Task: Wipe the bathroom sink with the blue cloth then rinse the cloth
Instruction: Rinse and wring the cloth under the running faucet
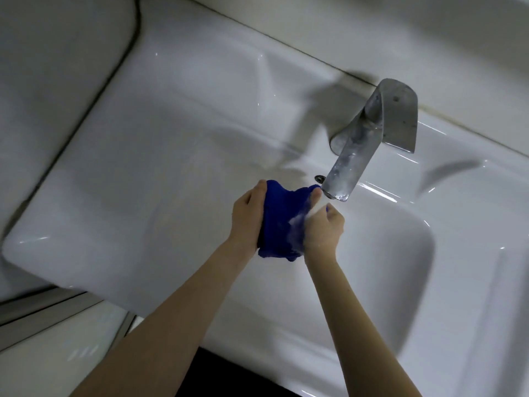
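Note:
A dark blue cloth (282,222) is bunched between both hands over the basin of the white bathroom sink (395,282). My left hand (247,216) grips its left side. My right hand (323,229) is closed on its right side. Water runs from the spout of the dull metal tap (369,138) onto the cloth and splashes white where my right hand meets it. The spout's tip hangs just above and to the right of the cloth. Part of the cloth is hidden inside my palms.
The sink's flat left ledge (128,173) spreads out beside the basin. A small overflow hole (319,177) sits behind the cloth. A white wall runs behind the tap. Pale floor or cabinet surface (57,353) shows at bottom left.

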The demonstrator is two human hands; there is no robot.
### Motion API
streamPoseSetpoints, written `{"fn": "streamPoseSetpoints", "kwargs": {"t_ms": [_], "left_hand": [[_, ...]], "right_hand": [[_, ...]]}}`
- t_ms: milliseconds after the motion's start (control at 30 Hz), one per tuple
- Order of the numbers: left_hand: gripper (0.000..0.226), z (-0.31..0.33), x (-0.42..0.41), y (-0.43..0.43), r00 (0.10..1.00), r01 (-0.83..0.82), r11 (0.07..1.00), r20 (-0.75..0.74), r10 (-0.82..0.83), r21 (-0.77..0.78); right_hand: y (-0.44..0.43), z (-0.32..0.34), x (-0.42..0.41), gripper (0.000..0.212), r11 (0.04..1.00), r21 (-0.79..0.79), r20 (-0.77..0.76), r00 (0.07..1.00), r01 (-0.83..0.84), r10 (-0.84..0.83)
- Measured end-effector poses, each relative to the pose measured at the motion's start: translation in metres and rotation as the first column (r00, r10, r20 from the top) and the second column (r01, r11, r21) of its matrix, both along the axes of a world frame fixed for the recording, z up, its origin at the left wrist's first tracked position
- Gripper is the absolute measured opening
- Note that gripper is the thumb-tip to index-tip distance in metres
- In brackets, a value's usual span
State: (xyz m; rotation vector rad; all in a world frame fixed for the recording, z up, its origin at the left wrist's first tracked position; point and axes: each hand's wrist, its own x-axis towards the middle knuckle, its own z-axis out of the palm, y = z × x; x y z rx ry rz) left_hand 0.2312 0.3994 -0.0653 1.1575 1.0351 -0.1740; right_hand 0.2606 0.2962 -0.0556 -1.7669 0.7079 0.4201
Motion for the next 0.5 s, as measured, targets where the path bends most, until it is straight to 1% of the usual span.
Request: {"fn": "streamPoseSetpoints", "kwargs": {"t_ms": [33, 100, 133, 167, 200, 233, 267, 333, 367, 400, 433, 467, 500], "left_hand": [[0.03, 0.001, 0.005, -0.009, 0.999, 0.04, 0.999, -0.006, -0.04, 0.0], [0.035, 0.008, 0.012, -0.024, 0.996, 0.066, 0.994, -0.056, -0.072, -0.09], [0.038, 0.01, 0.016, -0.028, 0.993, 0.03, 0.981, -0.105, -0.051, -0.19], [0.038, 0.01, 0.018, -0.029, 0.986, 0.004, 0.942, -0.155, -0.06, -0.335], [0.039, 0.012, 0.018, -0.031, 0.984, 0.003, 0.889, -0.157, -0.084, -0.457], [0.043, 0.011, 0.015, -0.033, 0.988, 0.006, 0.844, -0.127, -0.088, -0.536], [0.044, 0.01, 0.013, -0.037, 0.99, 0.036, 0.836, -0.096, -0.106, -0.548], [0.043, 0.009, 0.012, -0.044, 0.972, 0.167, 0.906, -0.088, -0.218, -0.39], [0.043, 0.012, 0.013, -0.042, 0.962, 0.195, 0.937, -0.129, -0.24, -0.29], [0.041, 0.013, 0.016, -0.038, 0.953, 0.225, 0.946, -0.15, -0.264, -0.233], [0.035, 0.01, 0.019, -0.032, 0.954, 0.221, 0.948, -0.15, -0.259, -0.229], [0.028, 0.003, 0.024, -0.024, 0.961, 0.194, 0.951, -0.149, -0.234, -0.241], [0.024, 0.003, 0.025, -0.021, 0.962, 0.167, 0.94, -0.16, -0.221, -0.297]], "right_hand": [[-0.005, 0.0, -0.002, 0.042, 0.999, -0.035, 0.034, 0.999, -0.039, 0.04], [-0.008, 0.009, -0.016, 0.046, 0.973, -0.114, 0.131, 0.968, -0.201, 0.215], [-0.007, 0.012, -0.023, 0.047, 0.937, -0.167, 0.174, 0.926, -0.307, 0.335], [-0.005, 0.014, -0.028, 0.047, 0.877, -0.255, 0.22, 0.859, -0.406, 0.462], [-0.004, 0.015, -0.024, 0.047, 0.808, -0.36, 0.229, 0.795, -0.467, 0.561], [-0.005, 0.011, -0.015, 0.048, 0.752, -0.456, 0.204, 0.767, -0.475, 0.608], [-0.008, 0.006, 0.0, 0.046, 0.752, -0.485, 0.152, 0.804, -0.446, 0.575], [-0.017, -0.006, 0.027, 0.034, 0.845, -0.4, 0.077, 0.906, -0.354, 0.417], [-0.019, -0.006, 0.027, 0.033, 0.883, -0.358, 0.069, 0.935, -0.302, 0.348], [-0.017, -0.003, 0.016, 0.039, 0.899, -0.338, 0.061, 0.946, -0.28, 0.317], [-0.011, 0.003, -0.002, 0.045, 0.888, -0.342, 0.063, 0.936, -0.307, 0.347], [-0.004, 0.007, -0.022, 0.048, 0.866, -0.355, 0.093, 0.908, -0.353, 0.408], [0.002, 0.013, -0.039, 0.049, 0.846, -0.366, 0.135, 0.877, -0.388, 0.461]]}}
